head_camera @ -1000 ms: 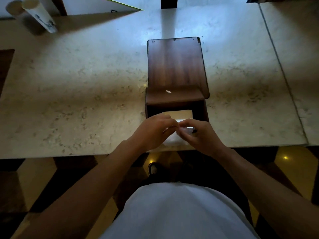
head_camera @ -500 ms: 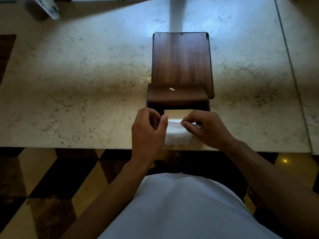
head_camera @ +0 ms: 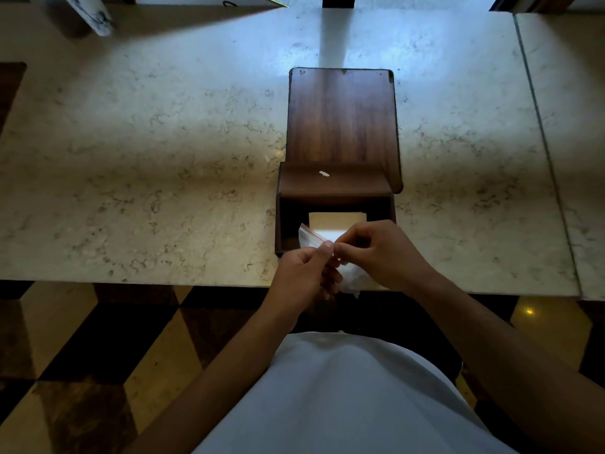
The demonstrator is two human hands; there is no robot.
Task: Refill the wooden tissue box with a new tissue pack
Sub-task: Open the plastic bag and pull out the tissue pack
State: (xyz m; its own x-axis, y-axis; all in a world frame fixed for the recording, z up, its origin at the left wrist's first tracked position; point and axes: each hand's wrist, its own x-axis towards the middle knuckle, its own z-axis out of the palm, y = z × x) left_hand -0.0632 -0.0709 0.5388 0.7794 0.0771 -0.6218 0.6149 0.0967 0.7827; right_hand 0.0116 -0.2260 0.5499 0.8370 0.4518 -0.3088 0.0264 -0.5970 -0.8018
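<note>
1. Tissue pack (head_camera: 352, 276) is right at the near edge of the bench (head_camera: 163, 158), held up between my two hands, just in front of the open end of the wooden tissue box (head_camera: 337, 188).
2. My left hand (head_camera: 306, 275) has its fingers (head_camera: 327, 249) pinched narrow on the top strip of the clear wrapper (head_camera: 307, 235), the bit with the thin red line running along it.
3. My right hand (head_camera: 384, 253) is doing the same from the other side, its fingertips pinched on that same strip and almost touching the left ones. So both hands are closed on the pack, neither spread wide.
4. Most of the pack hangs below my hands as a crumpled white bundle, partly over the bench edge. Can't really tell how much of it rests on the stone.
5. The box is dark wood, lying on the marble-looking bench with its open end facing me. A pale rectangle (head_camera: 337, 219) shows inside the opening, can't tell what it is exactly.
6. A flat wooden panel (head_camera: 342, 116) lies beyond the box, touching or overlapping its far end.
7. There's a tiny white scrap (head_camera: 324, 173) on top of the box.
8. A white cylinder thing (head_camera: 90, 11) sits tilted at the far left corner of the bench, well apart from everything.
</note>
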